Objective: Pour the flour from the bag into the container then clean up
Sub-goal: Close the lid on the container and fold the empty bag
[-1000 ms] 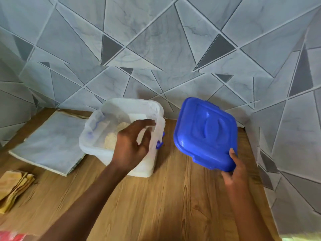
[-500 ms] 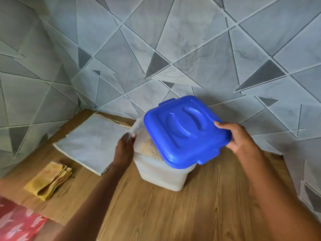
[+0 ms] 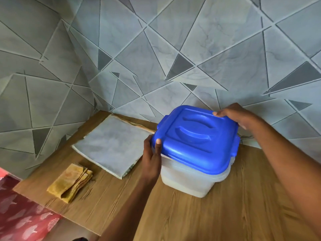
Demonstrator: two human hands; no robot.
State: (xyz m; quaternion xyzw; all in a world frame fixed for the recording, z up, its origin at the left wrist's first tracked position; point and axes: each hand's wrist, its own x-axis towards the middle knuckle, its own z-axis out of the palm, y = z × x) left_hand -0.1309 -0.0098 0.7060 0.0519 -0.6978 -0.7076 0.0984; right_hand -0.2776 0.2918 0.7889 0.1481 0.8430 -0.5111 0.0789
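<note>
A translucent white container (image 3: pixel 187 181) stands on the wooden table (image 3: pixel 191 220) near the wall. The blue lid (image 3: pixel 196 136) lies on top of it, covering the flour inside. My left hand (image 3: pixel 152 157) grips the container's left side, thumb on the lid's left edge. My right hand (image 3: pixel 232 115) holds the lid's far right corner, fingers curled over its rim. The flat, empty flour bag (image 3: pixel 111 145) lies on the table to the left of the container.
A folded yellow cloth (image 3: pixel 71 182) lies near the table's left edge, in front of the bag. Tiled walls close the corner behind and to the left. A red patterned fabric (image 3: pixel 20 218) shows below the table's left edge.
The blue lid came from the right, passed tilted over the container, and now sits down on it. My left hand shifted from the rim to the container's left side.
</note>
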